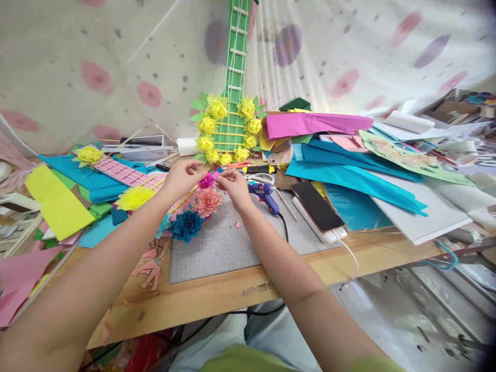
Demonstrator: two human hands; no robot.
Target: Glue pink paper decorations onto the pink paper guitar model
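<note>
A pink paper guitar (124, 172) lies on the table, bearing a yellow flower (135, 197), a coral flower (208, 200), a dark blue flower (187, 226) and a magenta flower (206, 180). My left hand (183, 176) is just left of the magenta flower, fingers bent together; what they pinch, if anything, is too small to name. My right hand (233, 186) is closed at the fingertips on a small pink paper piece (216, 177) right of that flower. Behind them stands a green guitar (230, 132) ringed with yellow flowers.
A blue glue gun (265, 196) and a wooden stick (287, 205) lie on the grey cutting mat (217, 258). To the right are a phone (318, 205) on a white power strip (329, 236) and blue paper (356, 181). Yellow paper (58, 202) lies left.
</note>
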